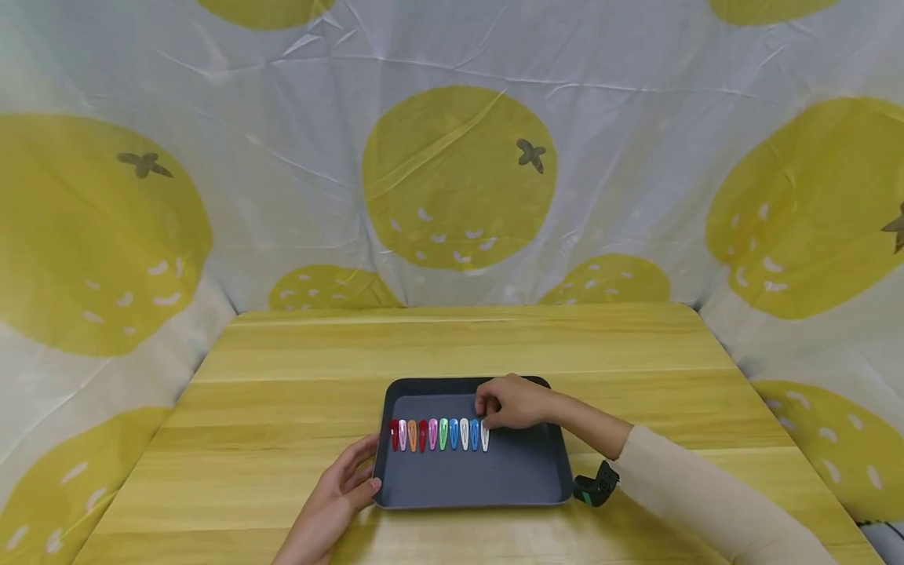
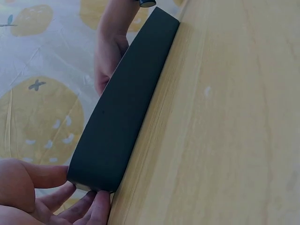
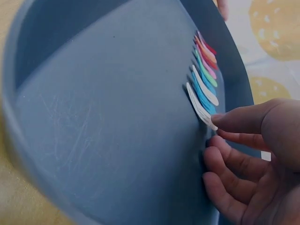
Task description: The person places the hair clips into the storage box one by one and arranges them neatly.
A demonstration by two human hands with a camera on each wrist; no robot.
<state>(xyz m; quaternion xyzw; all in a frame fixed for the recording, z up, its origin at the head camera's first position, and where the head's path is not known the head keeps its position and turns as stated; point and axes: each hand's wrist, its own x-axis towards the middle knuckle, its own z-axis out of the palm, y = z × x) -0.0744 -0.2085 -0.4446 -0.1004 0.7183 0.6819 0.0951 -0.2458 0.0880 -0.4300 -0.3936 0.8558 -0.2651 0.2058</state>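
A dark grey tray (image 1: 480, 482) lies on the table with a row of colourful snap hair clips (image 1: 443, 434) across its middle. My left hand (image 1: 339, 490) grips the tray's left side; in the left wrist view its thumb and fingers (image 2: 99, 206) close round the tray's corner. At the right end of the row, my right hand (image 1: 519, 402) pinches the wide end of a white hair clip (image 3: 199, 107) between thumb and forefinger. This clip lines up beside a blue one (image 1: 475, 433). The other fingers of that hand curl down close to the tray floor.
The wooden table (image 1: 282, 408) extends behind and to both sides of the tray. A black device (image 1: 596, 484) shows below the right wrist, by the tray's right edge. A white cloth with yellow fruit prints (image 1: 459, 180) hangs round the table.
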